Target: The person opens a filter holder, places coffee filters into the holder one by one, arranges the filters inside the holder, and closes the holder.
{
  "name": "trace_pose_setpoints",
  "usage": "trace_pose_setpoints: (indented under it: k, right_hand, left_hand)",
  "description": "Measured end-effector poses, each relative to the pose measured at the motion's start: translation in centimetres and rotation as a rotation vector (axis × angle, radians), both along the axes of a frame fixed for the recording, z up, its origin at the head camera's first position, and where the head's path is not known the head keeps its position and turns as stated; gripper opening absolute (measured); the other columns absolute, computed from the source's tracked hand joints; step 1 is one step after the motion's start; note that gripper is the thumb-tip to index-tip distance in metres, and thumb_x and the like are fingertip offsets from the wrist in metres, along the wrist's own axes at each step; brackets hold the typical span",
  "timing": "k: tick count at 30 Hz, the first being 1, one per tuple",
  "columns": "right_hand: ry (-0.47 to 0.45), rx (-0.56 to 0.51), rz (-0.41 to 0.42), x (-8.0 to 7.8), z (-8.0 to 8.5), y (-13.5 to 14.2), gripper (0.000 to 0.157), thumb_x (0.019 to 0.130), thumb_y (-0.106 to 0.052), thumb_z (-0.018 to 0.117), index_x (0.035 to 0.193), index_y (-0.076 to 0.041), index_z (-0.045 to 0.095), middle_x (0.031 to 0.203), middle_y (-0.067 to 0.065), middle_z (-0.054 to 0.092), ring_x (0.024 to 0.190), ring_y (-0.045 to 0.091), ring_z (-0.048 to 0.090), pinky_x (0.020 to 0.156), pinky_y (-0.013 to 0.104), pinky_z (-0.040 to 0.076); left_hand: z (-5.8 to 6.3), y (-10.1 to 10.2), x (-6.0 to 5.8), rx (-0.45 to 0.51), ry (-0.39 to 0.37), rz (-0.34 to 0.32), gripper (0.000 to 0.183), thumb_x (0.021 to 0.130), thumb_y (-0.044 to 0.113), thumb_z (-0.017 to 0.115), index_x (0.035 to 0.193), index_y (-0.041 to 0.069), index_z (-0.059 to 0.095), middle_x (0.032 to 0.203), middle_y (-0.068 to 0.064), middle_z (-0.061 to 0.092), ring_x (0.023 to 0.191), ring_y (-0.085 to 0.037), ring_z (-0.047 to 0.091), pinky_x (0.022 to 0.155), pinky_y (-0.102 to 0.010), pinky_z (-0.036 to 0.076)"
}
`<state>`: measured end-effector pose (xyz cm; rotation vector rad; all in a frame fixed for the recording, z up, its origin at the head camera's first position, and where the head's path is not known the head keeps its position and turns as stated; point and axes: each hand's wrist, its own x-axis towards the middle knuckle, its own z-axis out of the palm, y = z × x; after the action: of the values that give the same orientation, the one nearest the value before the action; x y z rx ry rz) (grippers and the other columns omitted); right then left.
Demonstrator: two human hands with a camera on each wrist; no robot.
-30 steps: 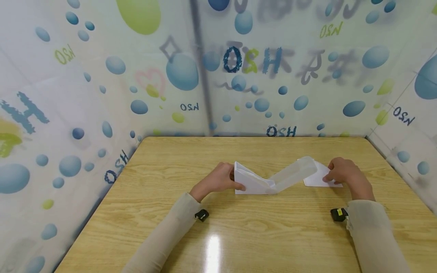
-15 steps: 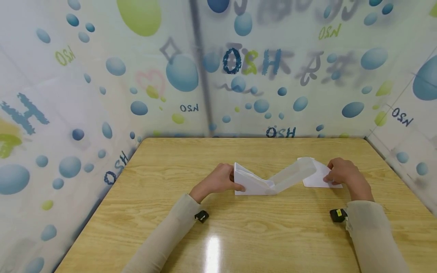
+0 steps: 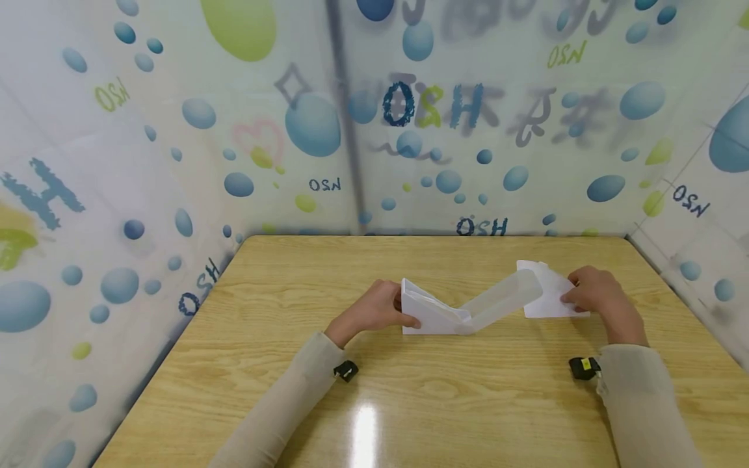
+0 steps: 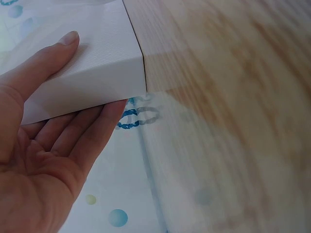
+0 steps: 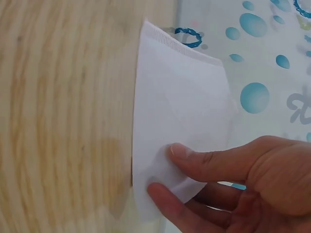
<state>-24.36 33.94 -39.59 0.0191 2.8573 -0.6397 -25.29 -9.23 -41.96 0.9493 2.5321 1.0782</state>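
My left hand (image 3: 380, 305) grips the left end of a white box (image 3: 430, 313), thumb on the near side and fingers behind it. The box stands on the table with its slanted top open. A translucent lid (image 3: 500, 302) tilts up from its right end. To the right, my right hand (image 3: 597, 299) pinches a white paper coffee filter (image 3: 547, 292) between thumb and fingers near its lower right. In the right wrist view a crimped strip runs along one edge of the coffee filter (image 5: 182, 97). The lid's far end overlaps the filter in the head view.
The wooden table (image 3: 409, 403) reaches back to a wall covering (image 3: 374, 169) printed with blue and green drops. Sheets of the same print flank the table left and right. A small black camera (image 3: 346, 370) sits at the left wrist, another black camera (image 3: 584, 368) at the right.
My right hand has moved slightly up and to the right with the coffee filter, which now shows more beyond the lid. The left hand and the box have stayed in place.
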Motion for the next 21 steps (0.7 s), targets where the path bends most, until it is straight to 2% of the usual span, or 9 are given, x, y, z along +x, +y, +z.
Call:
trace_pose_setpoints:
  k: [5, 12, 17, 21]
  right_hand:
    - [0.045, 0.023, 0.01, -0.2, 0.3, 0.2, 0.045, 0.09, -0.012, 0.071, 0.117, 0.023, 0.06, 0.102, 0.034, 0.068, 0.072, 0.029, 0.062, 0.063, 0.036, 0.054]
    - [0.064, 0.035, -0.022, 0.1, 0.9, -0.1, 0.052, 0.094, -0.013, 0.069, 0.126, 0.024, 0.054, 0.117, 0.041, 0.061, 0.082, 0.037, 0.061, 0.07, 0.041, 0.053]
    - [0.111, 0.007, -0.01, 0.2, 1.0, 0.0, 0.041, 0.096, -0.011, 0.067, 0.12, 0.021, 0.059, 0.105, 0.035, 0.067, 0.073, 0.028, 0.065, 0.066, 0.038, 0.054]
    - [0.148, -0.025, -0.002, 0.2, 1.2, 0.0, 0.029, 0.097, -0.01, 0.065, 0.11, 0.017, 0.063, 0.09, 0.026, 0.07, 0.068, 0.022, 0.066, 0.06, 0.033, 0.05]
  left_hand:
    - [0.0, 0.0, 0.0, -0.006, 0.004, 0.003, 0.035, 0.084, 0.018, 0.088, 0.116, 0.01, 0.075, 0.105, -0.006, 0.08, 0.084, -0.008, 0.074, 0.071, -0.022, 0.059]
    - [0.0, 0.0, -0.1, -0.01, 0.004, 0.005, 0.035, 0.084, 0.019, 0.088, 0.116, 0.011, 0.075, 0.105, -0.004, 0.08, 0.084, -0.007, 0.074, 0.072, -0.022, 0.059]
    - [0.0, 0.1, -0.1, -0.01, 0.004, 0.0, 0.035, 0.084, 0.019, 0.088, 0.116, 0.011, 0.075, 0.105, -0.005, 0.08, 0.084, -0.007, 0.074, 0.071, -0.022, 0.059]
    - [0.0, 0.0, 0.0, -0.008, 0.002, -0.005, 0.035, 0.084, 0.019, 0.088, 0.116, 0.011, 0.075, 0.105, -0.005, 0.08, 0.084, -0.007, 0.074, 0.071, -0.022, 0.059]
